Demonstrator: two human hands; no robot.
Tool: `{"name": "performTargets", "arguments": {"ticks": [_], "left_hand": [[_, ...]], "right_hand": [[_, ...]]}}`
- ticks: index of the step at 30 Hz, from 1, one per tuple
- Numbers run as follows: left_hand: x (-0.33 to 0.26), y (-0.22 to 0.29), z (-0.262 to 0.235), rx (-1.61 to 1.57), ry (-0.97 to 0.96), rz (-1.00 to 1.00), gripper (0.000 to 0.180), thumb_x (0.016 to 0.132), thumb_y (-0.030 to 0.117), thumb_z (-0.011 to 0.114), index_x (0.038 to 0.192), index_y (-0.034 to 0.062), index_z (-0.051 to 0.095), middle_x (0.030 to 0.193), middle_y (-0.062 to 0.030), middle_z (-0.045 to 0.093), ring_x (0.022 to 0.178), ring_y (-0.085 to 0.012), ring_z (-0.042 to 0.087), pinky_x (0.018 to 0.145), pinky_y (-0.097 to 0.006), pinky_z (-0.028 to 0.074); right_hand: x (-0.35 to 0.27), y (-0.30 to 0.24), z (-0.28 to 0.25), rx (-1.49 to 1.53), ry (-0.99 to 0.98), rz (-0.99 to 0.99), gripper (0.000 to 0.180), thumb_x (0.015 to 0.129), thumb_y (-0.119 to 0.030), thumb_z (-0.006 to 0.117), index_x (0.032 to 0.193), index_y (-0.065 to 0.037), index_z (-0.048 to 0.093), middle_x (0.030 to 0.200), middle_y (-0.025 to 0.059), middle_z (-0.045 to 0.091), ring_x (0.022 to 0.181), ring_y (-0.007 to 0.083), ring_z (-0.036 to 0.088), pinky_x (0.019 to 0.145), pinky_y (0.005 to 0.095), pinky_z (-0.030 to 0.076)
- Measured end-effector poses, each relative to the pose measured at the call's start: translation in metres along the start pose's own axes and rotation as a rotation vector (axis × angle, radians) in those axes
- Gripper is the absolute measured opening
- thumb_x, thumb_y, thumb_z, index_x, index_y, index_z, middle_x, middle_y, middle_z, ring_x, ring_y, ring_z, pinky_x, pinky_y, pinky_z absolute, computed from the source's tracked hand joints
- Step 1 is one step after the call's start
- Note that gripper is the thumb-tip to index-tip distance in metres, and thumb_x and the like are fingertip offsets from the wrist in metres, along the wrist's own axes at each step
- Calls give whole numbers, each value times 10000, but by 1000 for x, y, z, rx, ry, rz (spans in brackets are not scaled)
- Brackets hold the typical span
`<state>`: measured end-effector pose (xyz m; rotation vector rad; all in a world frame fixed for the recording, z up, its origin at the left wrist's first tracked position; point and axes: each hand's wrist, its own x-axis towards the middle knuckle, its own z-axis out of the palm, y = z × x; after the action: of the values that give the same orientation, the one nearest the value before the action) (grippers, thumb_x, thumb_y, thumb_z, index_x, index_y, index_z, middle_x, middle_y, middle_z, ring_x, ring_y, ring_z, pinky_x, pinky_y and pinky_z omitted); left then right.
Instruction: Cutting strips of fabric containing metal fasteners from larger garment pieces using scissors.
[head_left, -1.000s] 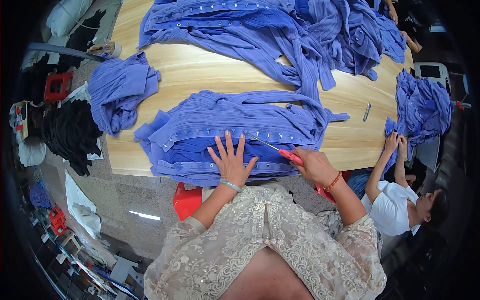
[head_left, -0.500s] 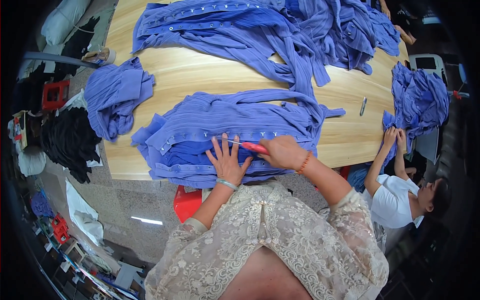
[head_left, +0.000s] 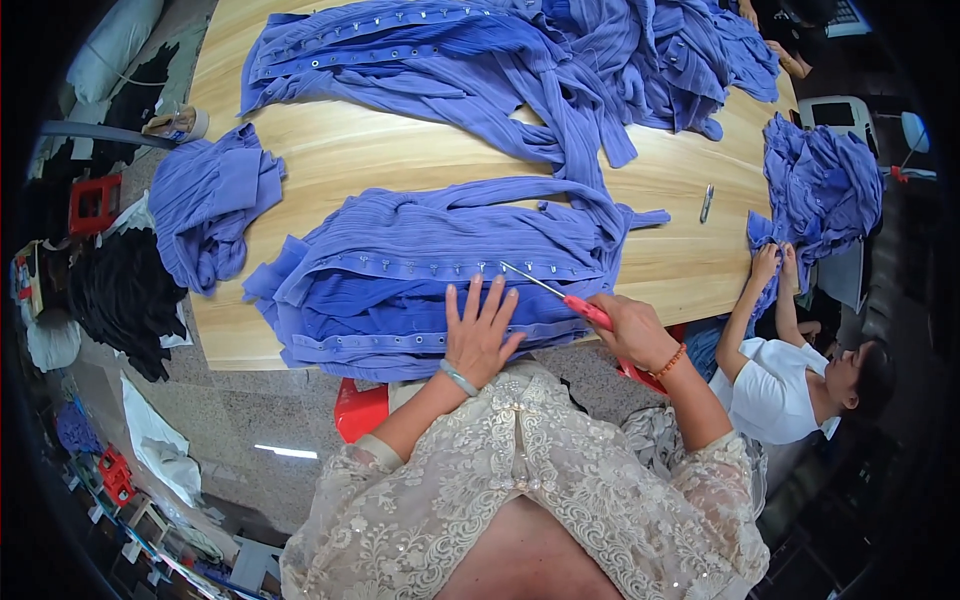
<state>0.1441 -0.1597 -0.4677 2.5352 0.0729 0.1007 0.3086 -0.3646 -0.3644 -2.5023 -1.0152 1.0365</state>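
Note:
A blue-purple ribbed garment lies spread before me at the table's near edge. Along its opening runs one strip with small metal hooks and another with metal eyelets. My left hand rests flat on the darker inner cloth, fingers spread, near the hook strip. To its right, my right hand grips a red-handled tool with a long thin metal shaft; its kind is not clear. The shaft's tip lies at the hook strip, next to the hooks right of my left fingertips.
More blue-purple garments cover the table's far side, with a bundle at its left edge. A small metallic tool lies on the wooden table. At right, a co-worker handles another blue-purple garment. A red stool stands below.
My left hand has slid right along the garment. My right hand has drawn back rightward with the tool, whose tip has moved from left of my fingers to right of them. The view has shifted slightly.

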Motion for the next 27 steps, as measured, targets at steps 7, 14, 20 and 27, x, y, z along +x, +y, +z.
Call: {"name": "performTargets", "arguments": {"ticks": [7,14,20,27], "left_hand": [[1,-4,21,-4,-58,-17,690,842,428,675,1412,97,469,1518,-136,365,1420,-446,232,1095,-699,89],[3,-9,24,1,-51,-31,743,824,453,689,1440,120,441,1542,-111,340,1434,-437,210,1110,-680,79],[0,-13,29,-28,-63,-44,788,801,472,709,1451,128,425,1542,-112,332,1431,-439,210,1114,-675,95],[-3,-17,36,-27,-87,-42,852,759,464,730,1479,175,380,1553,-89,312,1433,-418,219,1120,-668,101]], "right_hand": [[-15,13,-5,-100,-88,71,237,886,-221,637,1067,-79,580,849,188,667,798,396,639,705,473,486],[-11,18,-5,-152,-62,6,219,886,-244,631,1017,-72,593,757,188,659,723,384,650,643,471,493],[9,1,-12,-177,-123,7,252,891,-292,632,1015,-74,599,729,189,647,718,394,641,646,481,485],[64,-43,25,-59,-107,-212,266,860,-292,649,1034,-95,606,741,179,659,673,396,639,599,505,485]]}}
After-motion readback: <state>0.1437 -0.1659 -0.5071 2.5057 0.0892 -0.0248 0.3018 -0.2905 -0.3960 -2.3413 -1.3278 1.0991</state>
